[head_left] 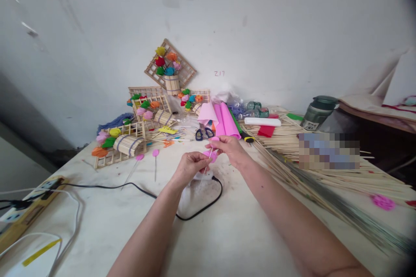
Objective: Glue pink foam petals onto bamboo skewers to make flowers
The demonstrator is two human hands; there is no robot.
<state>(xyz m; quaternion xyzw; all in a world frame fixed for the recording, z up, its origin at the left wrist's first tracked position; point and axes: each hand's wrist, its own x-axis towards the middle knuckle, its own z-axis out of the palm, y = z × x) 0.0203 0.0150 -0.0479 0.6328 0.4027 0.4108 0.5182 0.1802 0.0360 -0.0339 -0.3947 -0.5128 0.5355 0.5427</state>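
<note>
Over the table, my left hand (191, 165) is closed in a pinch on a thin wire stem (205, 168). Pink paper petals (212, 156) show at the upper end of that stem, between the two hands. My right hand (230, 149) has its thumb and finger closed on a pink petal (214, 139) there. Behind the fingers sits a white device (203, 176), mostly hidden, with a black cord (195, 217) running from it. Left of my hands lie two pink petals on wires, one petal (139, 157) beside the other petal (155, 152).
Stick frames with paper flowers (128, 145) stand at the back left. Pink paper rolls (224, 121) and scissors (204, 133) lie behind my hands. Bamboo sticks (292, 156) and wires (312, 186) spread rightward, near a dark green bottle (318, 114). A power strip (29, 214) lies left.
</note>
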